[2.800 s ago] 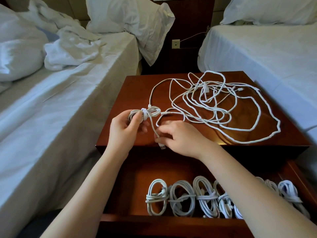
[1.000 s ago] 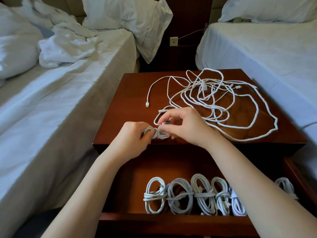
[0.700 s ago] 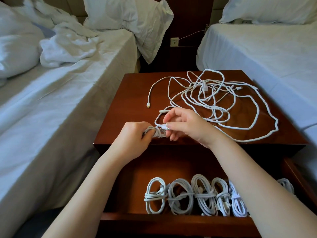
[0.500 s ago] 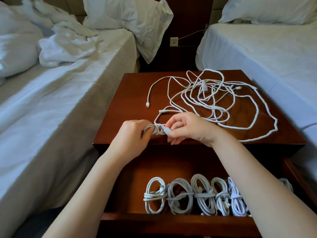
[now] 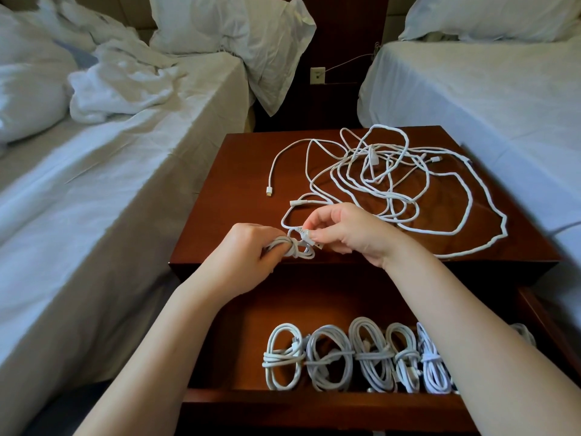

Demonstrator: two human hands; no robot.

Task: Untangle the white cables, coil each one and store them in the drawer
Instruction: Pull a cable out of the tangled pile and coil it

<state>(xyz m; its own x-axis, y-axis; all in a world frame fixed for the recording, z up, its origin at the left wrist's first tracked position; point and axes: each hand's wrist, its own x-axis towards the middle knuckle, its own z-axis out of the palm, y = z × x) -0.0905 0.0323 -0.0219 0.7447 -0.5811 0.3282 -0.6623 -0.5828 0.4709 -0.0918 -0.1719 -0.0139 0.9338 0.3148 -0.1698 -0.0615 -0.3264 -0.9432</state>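
Left fingers [image 5: 267, 236] half-hiding coil [image 5: 306, 253], plug [image 5: 314, 242] pinched

1. The head camera is looking forward and down from the person's head, facing the dark reddish-brown wooden worktop [image 5: 239, 171] of a bedside cabinet.
2. It is sitting close. Both bare forearms are reaching in from the bottom edge, and the left hand [image 5: 245, 259] and right hand [image 5: 349, 231] are gripping a small coiled white cable [image 5: 301, 251] near the frame's centre.
3. The open reddish-brown wooden drawer [image 5: 314, 404] is lying nearest the lens, along the bottom.
4. The wide angle is taking in a rumpled white-sheeted bed [image 5: 110, 190] on the left and a smooth white-sheeted bed [image 5: 471, 99] on the right. A crumpled white pillow [image 5: 232, 26] is reaching the top edge.
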